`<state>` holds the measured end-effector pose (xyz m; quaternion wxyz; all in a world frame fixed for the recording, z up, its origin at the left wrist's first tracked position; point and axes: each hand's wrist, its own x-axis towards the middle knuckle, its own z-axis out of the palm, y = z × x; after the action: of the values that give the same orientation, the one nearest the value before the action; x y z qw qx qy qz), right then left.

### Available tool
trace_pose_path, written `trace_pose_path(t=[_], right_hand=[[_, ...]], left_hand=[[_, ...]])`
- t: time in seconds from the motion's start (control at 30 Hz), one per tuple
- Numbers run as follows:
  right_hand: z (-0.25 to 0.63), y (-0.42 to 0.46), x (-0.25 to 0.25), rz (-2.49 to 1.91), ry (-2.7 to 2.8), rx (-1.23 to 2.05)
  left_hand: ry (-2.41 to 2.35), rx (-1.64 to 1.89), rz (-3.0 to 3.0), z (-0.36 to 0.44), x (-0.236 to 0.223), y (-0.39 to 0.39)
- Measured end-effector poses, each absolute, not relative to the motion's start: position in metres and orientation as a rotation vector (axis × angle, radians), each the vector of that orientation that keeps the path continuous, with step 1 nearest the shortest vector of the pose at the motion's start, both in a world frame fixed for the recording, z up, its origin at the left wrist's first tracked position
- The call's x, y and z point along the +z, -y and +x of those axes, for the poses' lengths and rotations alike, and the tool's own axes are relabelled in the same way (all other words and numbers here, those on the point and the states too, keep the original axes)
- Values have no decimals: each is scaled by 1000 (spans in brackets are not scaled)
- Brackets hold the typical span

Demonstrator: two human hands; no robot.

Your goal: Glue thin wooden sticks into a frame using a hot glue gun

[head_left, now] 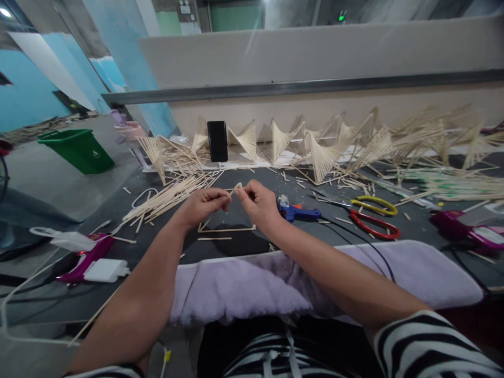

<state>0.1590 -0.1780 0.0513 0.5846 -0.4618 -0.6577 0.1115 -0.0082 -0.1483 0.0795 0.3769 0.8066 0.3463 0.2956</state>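
Near the middle of the table, my left hand (205,205) and my right hand (259,206) meet with fingertips pinched. Both are closed on thin wooden sticks that join at a raised corner (238,187) between them. Below the hands lies the near side of a stick frame (228,229), and my fingers hide part of its shape. One short loose stick (214,239) rests just in front of it. A blue glue gun (300,212) lies to the right of my right hand, close but apart from it. Beyond it are scissors (376,226) with one red and one yellow handle.
Loose sticks (169,199) are heaped to the left. A black phone (218,142) stands upright among twisted stick structures (281,140) along the back. Magenta power strips (91,257) with cables flank the workspace. A lilac padded cloth (244,286) covers the front edge.
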Motion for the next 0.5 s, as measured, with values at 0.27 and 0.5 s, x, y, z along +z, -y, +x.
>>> trace_pose_path(t=[0.27, 0.5], right_hand=[[159, 178, 52, -1074, 1532, 270], [161, 177, 53, -1105, 1526, 283]], left_hand=[[-902, 770, 2082, -8, 79, 148], [-928, 827, 2054, -8, 74, 144]])
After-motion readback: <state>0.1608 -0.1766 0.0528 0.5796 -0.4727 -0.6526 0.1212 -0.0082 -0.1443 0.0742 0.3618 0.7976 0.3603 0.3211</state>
